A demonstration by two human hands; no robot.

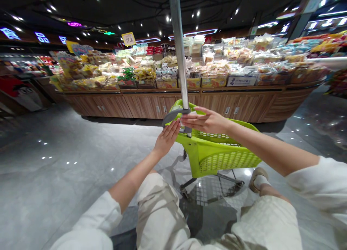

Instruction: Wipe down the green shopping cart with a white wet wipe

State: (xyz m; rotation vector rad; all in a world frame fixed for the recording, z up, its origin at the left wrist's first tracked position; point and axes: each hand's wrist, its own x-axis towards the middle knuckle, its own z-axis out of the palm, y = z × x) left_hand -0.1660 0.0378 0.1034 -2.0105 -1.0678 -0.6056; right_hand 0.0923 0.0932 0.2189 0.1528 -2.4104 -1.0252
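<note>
A lime-green shopping cart (227, 156) with a grey handle (171, 117) stands in front of me. My left hand (166, 138) is at the near side of the handle, its fingers stretched out and fingertips by the grey part. From the right, my right hand (207, 122) reaches across with fingers straight and thumb raised, lying over the handle by the foot of a metal pole (181, 54). Something small and white (181, 123) shows between the fingertips of both hands; I cannot make out what it is. The palms and part of the handle are hidden.
Behind the cart runs a long wooden display counter (141, 104) heaped with packaged foods (165, 73). A yellow price sign (128, 39) stands above it. Shiny grey floor tiles (81, 177) lie around the cart. My shoe (256, 179) is beside its right wheels.
</note>
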